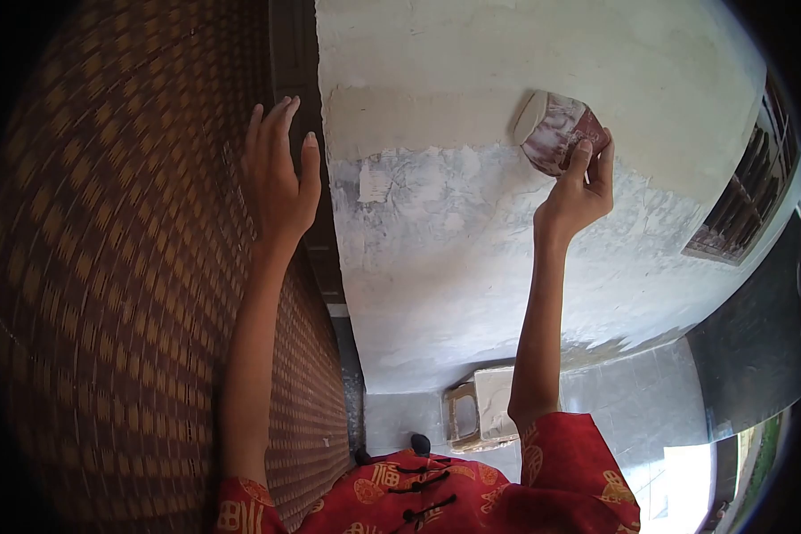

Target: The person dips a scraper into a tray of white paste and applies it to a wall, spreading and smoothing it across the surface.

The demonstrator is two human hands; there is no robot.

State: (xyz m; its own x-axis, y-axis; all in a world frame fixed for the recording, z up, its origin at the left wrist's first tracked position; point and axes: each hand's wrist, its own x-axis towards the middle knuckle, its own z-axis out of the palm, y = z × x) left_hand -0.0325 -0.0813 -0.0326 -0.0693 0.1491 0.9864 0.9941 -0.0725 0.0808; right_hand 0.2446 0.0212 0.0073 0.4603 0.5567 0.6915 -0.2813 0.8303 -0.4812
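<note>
Head view, clock taken about its centre. Right hand (pixel 577 200): up between 1 and 2 o'clock, pinching the piece (pixel 561 135) by its lower right edge, thumb on the near face. The piece is reddish-brown, smeared whitish, with a pale side facing 10 o'clock; exact type unclear. I see it over the wall (pixel 454 276), but cannot tell whether it touches or sits just off the surface.

Left hand (pixel 280 191): 10 o'clock, holding nothing visible, fingers loosely spread and pointing to 12, thumb apart on the wall side. Behind it, the woven panel (pixel 107 267) fills 9 o'clock; a dark strip (pixel 320 240) runs between panel and wall. Contact of hand with panel: cannot tell.

Wall: cream at the top, with a patchy grey-white band below, rough-edged, running beneath the piece. Slatted window (pixel 746 196) near 3 o'clock. At 5 o'clock I log a pale stool (pixel 494 400) on grey tiles (pixel 405 409), beside my operator's right arm. Red shirt (pixel 418 498) at 6 o'clock, gold figures, black fastenings.
</note>
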